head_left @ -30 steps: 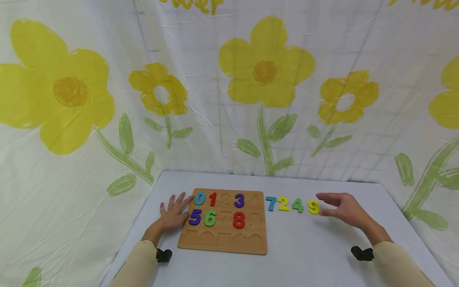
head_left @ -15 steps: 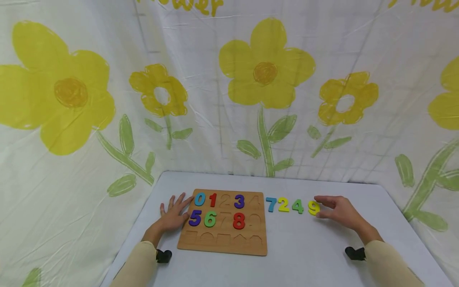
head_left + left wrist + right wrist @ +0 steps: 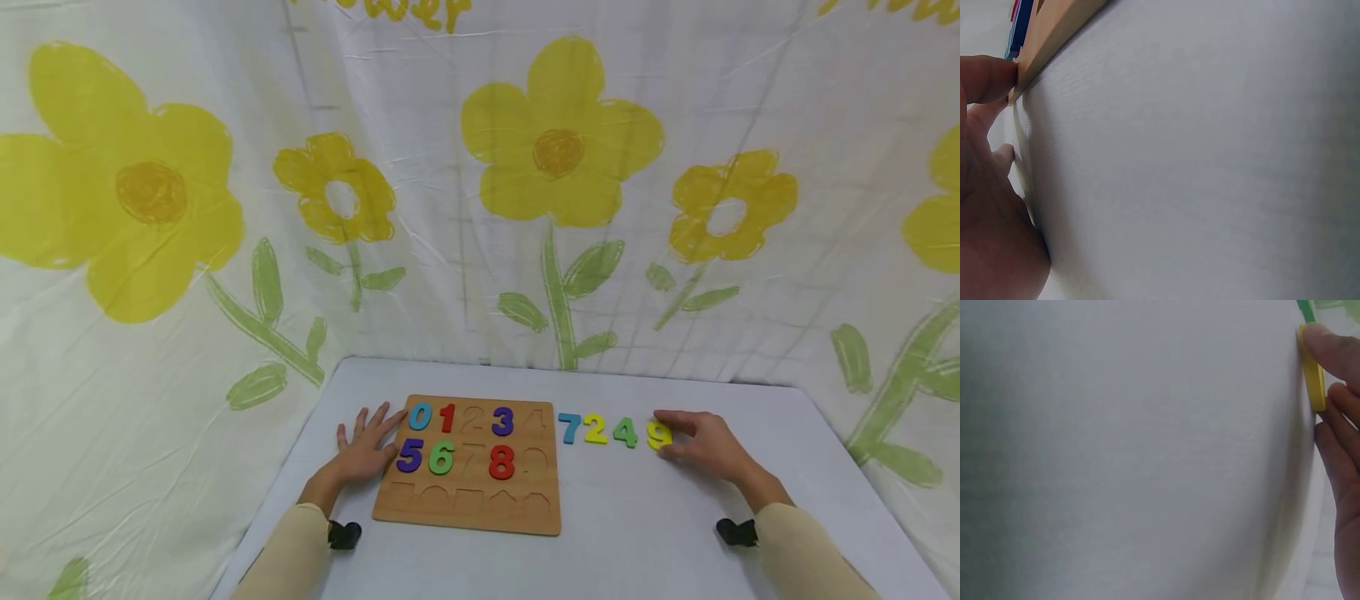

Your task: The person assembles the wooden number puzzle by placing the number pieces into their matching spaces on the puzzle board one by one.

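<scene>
My right hand has its thumb and fingers on opposite sides of a yellow number 9, pinching it at the right end of a row of loose numbers. In the right wrist view the thumb lies on one end of the yellow piece, with fingertips at the other. With fingers spread, my left hand touches the left edge of a wooden number puzzle board. The board bears a blue 0, red 1, purple 3, purple 5, green 6 and red 8.
Left of the yellow 9, a blue 7, a yellow 2 and a green 4 lie on the white table. Vacant recesses show on the board, including its whole bottom row. A flower-printed curtain hangs behind the table.
My right hand has moved left to the yellow 9, and its thumb and fingers have closed in around it. The left hand stays at the board's edge.
</scene>
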{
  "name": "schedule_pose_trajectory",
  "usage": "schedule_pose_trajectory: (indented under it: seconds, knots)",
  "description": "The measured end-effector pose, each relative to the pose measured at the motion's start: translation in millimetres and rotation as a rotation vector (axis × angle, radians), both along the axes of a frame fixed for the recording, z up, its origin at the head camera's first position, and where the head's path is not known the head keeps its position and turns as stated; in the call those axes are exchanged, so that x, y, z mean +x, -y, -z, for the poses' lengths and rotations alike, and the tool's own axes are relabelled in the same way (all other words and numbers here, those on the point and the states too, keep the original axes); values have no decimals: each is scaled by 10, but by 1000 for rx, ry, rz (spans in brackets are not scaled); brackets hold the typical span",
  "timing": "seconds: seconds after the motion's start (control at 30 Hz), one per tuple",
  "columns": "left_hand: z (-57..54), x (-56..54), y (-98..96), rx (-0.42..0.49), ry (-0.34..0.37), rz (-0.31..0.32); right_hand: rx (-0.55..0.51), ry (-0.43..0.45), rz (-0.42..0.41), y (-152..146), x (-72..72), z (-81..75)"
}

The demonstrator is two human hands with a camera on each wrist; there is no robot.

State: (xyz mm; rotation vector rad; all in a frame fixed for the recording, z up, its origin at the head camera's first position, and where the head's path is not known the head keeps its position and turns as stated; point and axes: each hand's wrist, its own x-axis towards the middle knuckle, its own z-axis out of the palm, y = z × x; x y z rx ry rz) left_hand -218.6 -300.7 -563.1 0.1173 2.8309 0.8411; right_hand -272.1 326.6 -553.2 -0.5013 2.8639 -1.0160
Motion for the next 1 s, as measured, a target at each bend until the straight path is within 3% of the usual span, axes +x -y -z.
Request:
schedule_pose_trajectory:
  seconds: [0.3,0.5,1.0]
  knots:
    - [-36,4,-5,5,-3,10,9,-43,39,20,63,53]
    - [-54,2,-12,-15,20,8,-58,-10,71,75,100,55]
    - [-70,26,-26,0,-5,0,-307,-50,-41,637,272,-270]
